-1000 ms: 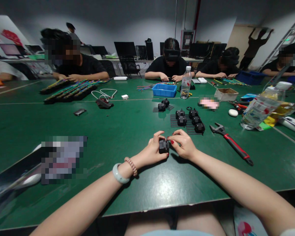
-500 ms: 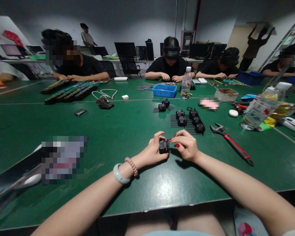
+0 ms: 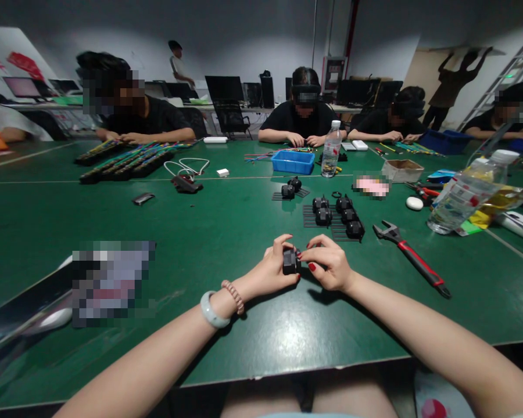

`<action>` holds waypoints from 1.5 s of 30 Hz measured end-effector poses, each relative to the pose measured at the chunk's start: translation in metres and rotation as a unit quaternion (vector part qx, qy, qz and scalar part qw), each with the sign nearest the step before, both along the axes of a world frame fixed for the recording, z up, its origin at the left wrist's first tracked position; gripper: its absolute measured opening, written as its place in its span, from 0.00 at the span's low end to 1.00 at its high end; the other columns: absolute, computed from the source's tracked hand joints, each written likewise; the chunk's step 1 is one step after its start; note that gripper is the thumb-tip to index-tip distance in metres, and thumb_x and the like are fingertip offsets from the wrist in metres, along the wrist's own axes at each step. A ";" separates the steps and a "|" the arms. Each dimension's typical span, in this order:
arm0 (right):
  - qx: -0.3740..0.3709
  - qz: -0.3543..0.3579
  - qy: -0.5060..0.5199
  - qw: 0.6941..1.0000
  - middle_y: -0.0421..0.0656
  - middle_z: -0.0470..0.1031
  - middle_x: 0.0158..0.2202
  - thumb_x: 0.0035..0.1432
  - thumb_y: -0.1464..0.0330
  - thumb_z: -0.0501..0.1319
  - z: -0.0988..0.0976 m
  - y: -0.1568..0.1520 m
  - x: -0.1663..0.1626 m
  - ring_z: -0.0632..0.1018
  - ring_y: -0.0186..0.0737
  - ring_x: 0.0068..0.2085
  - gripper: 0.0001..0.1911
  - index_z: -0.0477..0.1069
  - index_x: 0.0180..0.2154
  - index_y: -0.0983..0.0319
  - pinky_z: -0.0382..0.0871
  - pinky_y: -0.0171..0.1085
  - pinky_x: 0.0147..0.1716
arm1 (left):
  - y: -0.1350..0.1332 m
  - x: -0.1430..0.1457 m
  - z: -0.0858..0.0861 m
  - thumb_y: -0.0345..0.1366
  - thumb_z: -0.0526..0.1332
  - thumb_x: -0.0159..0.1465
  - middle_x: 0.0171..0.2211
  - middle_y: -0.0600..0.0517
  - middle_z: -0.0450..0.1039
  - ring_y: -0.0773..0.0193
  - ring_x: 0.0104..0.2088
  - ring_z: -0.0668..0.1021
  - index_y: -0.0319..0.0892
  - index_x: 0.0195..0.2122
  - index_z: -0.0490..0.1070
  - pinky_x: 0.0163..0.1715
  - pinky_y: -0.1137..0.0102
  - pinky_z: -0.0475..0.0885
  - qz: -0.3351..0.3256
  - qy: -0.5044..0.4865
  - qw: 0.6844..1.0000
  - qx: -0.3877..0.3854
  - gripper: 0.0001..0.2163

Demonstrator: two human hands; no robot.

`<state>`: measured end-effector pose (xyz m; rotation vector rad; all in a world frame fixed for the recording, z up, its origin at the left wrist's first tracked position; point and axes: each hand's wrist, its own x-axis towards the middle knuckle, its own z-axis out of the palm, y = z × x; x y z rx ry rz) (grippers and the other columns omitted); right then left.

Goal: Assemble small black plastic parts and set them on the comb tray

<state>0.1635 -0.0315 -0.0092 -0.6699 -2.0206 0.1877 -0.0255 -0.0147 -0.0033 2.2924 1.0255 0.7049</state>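
A small black plastic part point(image 3: 290, 262) sits just above the green table point(image 3: 226, 232), gripped between both hands. My left hand point(image 3: 273, 270) wraps its fingers around the part's left side. My right hand point(image 3: 328, 265) pinches the part's right side with thumb and fingertips. Beyond them, several more black parts point(image 3: 336, 214) rest on flat black ribbed strips, with two others point(image 3: 291, 187) a little farther back.
A red-handled adjustable wrench point(image 3: 412, 259) lies right of my hands. Water bottles point(image 3: 464, 193) point(image 3: 332, 149), a blue bin point(image 3: 292, 162), coloured cable bundles point(image 3: 126, 159) and a phone point(image 3: 142, 199) sit farther off. Other people work at the far and side edges.
My right hand drew slightly away from the part, then closed back onto it. The left hand kept hold of the part in nearly the same place.
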 end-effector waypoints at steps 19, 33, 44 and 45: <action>-0.037 -0.036 -0.003 0.999 0.44 0.75 0.34 0.56 0.66 0.50 0.000 0.004 0.000 0.69 0.42 0.38 0.14 0.72 0.37 0.62 0.66 0.43 0.39 | -0.001 0.001 0.001 0.33 0.61 0.47 0.44 0.47 0.59 0.56 0.46 0.67 0.45 0.55 0.40 0.46 0.58 0.61 0.005 0.008 1.000 -0.009 0.37; -0.030 -0.041 0.006 0.999 0.44 0.75 0.35 0.56 0.65 0.50 -0.001 0.005 0.002 0.69 0.42 0.39 0.14 0.72 0.37 0.62 0.67 0.44 0.39 | -0.002 0.000 0.001 0.32 0.61 0.47 0.45 0.47 0.60 0.57 0.45 0.67 0.45 0.54 0.41 0.47 0.57 0.60 0.002 -0.005 1.000 -0.014 0.37; 0.020 0.005 -0.006 1.000 0.45 0.75 0.33 0.56 0.65 0.48 0.002 0.001 0.007 0.70 0.43 0.37 0.15 0.72 0.33 0.62 0.66 0.45 0.38 | -0.002 0.001 0.002 0.32 0.61 0.47 0.44 0.48 0.60 0.58 0.45 0.67 0.45 0.54 0.40 0.47 0.59 0.61 -0.006 0.000 1.000 -0.004 0.36; 0.026 0.014 -0.014 0.999 0.44 0.75 0.33 0.55 0.65 0.49 0.002 0.000 0.006 0.70 0.43 0.37 0.15 0.72 0.33 0.62 0.66 0.45 0.38 | -0.001 0.001 0.001 0.32 0.61 0.48 0.44 0.48 0.60 0.58 0.45 0.68 0.45 0.54 0.39 0.46 0.59 0.61 -0.006 0.001 1.000 -0.003 0.36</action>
